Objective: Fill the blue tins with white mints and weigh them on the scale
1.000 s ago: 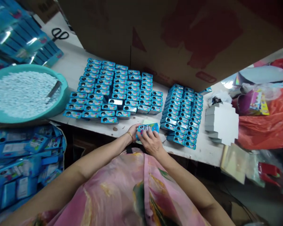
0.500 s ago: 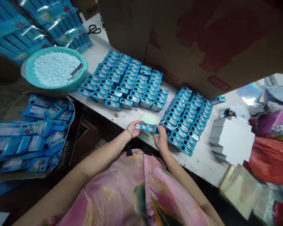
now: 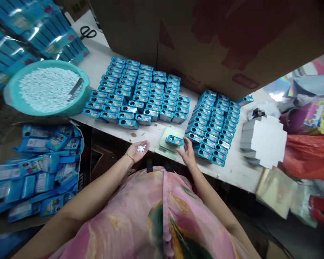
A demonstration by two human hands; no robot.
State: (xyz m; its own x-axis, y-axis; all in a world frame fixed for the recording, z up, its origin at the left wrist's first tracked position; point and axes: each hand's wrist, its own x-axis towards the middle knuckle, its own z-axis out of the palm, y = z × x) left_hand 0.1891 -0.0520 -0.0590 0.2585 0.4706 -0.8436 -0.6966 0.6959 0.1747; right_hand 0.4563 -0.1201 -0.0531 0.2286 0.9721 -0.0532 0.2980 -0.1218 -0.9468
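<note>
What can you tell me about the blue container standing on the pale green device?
The blue container is a slim, glossy box with its narrow, round-cornered end facing up. That face carries pale and multicoloured print, too small to read; whether it's metal or plastic can't be told. It stands on the pale green device, near the front edge of the white table. The right hand is at its right end, but contact is unclear.
</note>
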